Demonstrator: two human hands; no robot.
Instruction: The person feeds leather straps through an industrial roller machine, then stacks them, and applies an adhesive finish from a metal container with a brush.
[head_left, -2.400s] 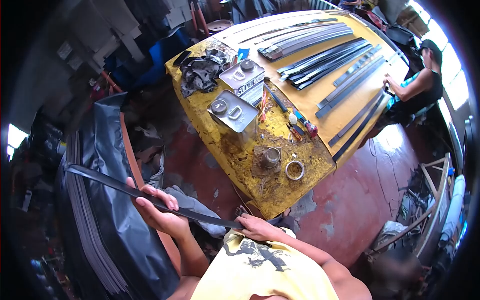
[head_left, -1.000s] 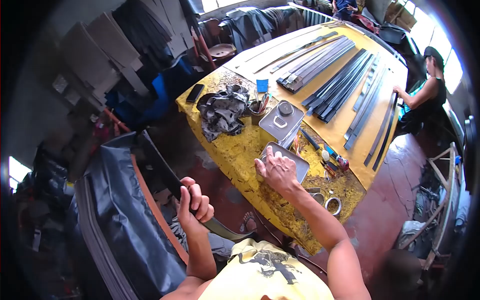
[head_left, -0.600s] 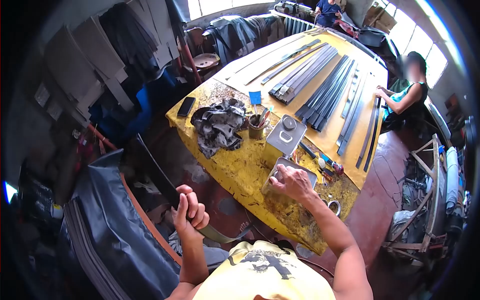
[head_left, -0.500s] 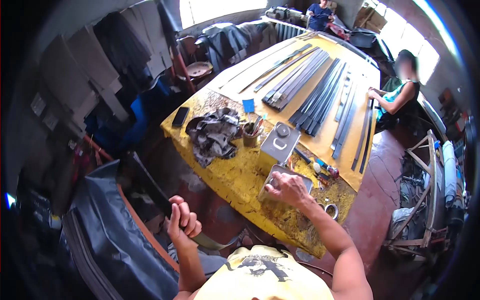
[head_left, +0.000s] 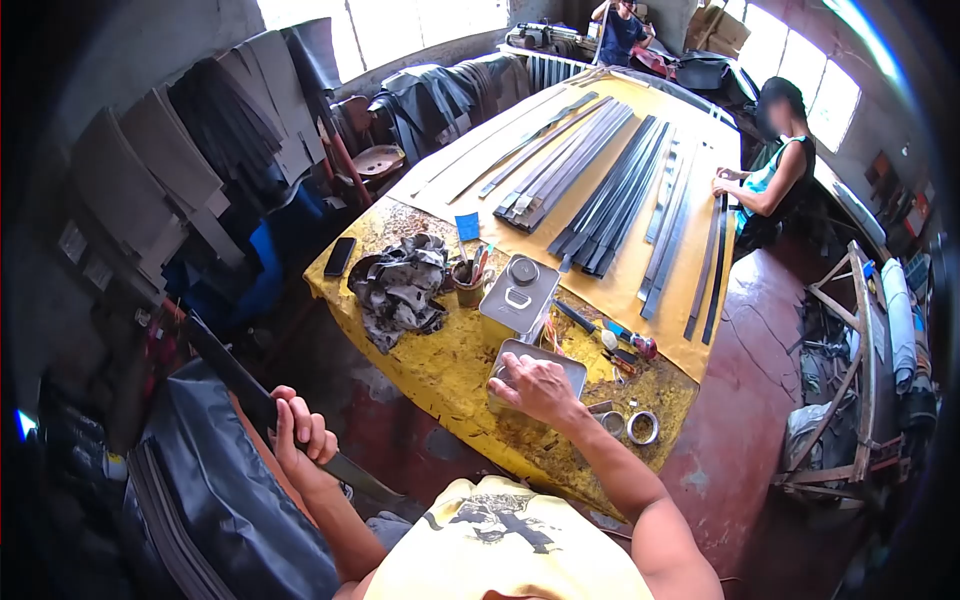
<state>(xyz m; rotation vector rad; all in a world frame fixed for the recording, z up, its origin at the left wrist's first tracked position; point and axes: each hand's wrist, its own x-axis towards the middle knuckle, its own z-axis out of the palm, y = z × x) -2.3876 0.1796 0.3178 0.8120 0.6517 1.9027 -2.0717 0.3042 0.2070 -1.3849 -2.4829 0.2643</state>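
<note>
A long dark strip [head_left: 232,372] is gripped by my left hand [head_left: 304,432], which is off the near left side of the yellow table [head_left: 440,385]; the strip's other part hangs down behind the wrist. My right hand [head_left: 540,384] is over an open square tin [head_left: 568,372], with fingers bent at its top. Whether those fingers hold anything small is hidden. Just behind it stands a square can [head_left: 518,300] with a round cap. To the left are a cup of brushes [head_left: 468,284], a crumpled dirty cloth [head_left: 402,285] and a phone [head_left: 340,257].
Rows of dark strips [head_left: 612,195] lie across the table. Two rolls of tape [head_left: 642,428] and tools [head_left: 606,340] are near its right edge. A person [head_left: 780,180] works at the right side; another person [head_left: 622,35] is at the far end. A wooden frame [head_left: 858,370] stands right.
The view has shifted, so the table appears further left. My left hand has moved left with the strip, which now shows flatter and longer. My right hand remains at the tin, its fingers differently posed.
</note>
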